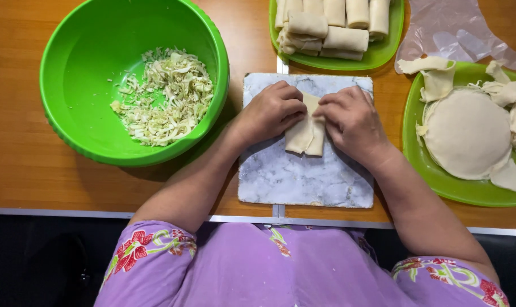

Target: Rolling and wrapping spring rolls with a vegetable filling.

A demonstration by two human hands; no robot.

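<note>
Hands (272,111) (351,116) folding pale wrapper (307,133), grey marble board (303,176)

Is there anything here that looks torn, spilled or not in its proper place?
Yes, slightly. Torn wrapper scraps hang over the rim of the right green plate, around the round wrapper stack. A loose clear plastic glove lies on the wooden table. Nothing looks spilled.

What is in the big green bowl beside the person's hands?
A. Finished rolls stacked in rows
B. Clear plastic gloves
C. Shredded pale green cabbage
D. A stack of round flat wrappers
C: the green bowl holds loose shredded cabbage, near the left hand; the left hand and the right hand fold a wrapper on the marble board.
</note>
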